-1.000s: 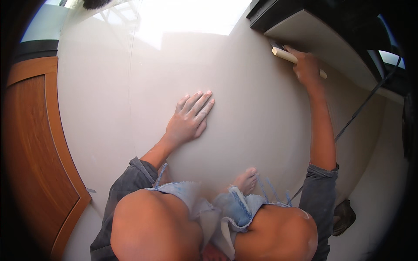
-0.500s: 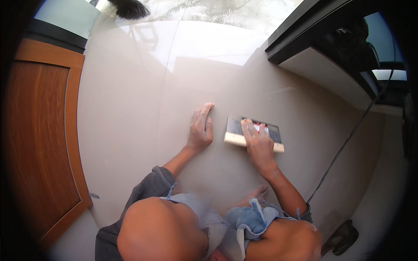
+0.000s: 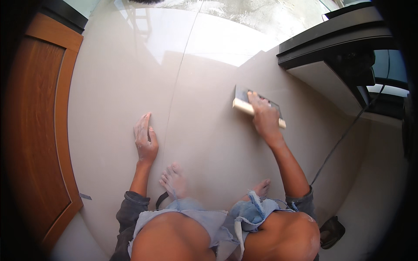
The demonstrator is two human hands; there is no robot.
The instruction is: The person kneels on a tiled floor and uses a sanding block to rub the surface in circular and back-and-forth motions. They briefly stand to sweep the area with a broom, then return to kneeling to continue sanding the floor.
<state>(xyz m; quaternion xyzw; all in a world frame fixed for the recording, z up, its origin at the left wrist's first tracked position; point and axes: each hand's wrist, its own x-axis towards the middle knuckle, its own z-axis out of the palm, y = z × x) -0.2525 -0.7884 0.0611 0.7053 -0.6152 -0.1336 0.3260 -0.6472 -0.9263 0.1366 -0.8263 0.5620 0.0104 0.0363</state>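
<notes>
My right hand grips a wide putty knife, which has a flat grey blade and a cream strip along its near edge. Its fingers lie over the blade. The knife is at or just above the large beige floor tiles, right of centre; whether it touches them I cannot tell. Off to the left, my left hand holds nothing, with its fingers stretched and its thumb apart. It is at the floor beside a thin tile joint.
A brown wooden door panel borders the left side. On the right are a dark frame and a black cable slanting down. A black shoe lies at lower right. My bare feet stand between my arms.
My right hand has moved forward and slightly right with the putty knife, now more tilted. My left hand has shifted left across the tile joint. The view has shifted, and my left foot now shows.
</notes>
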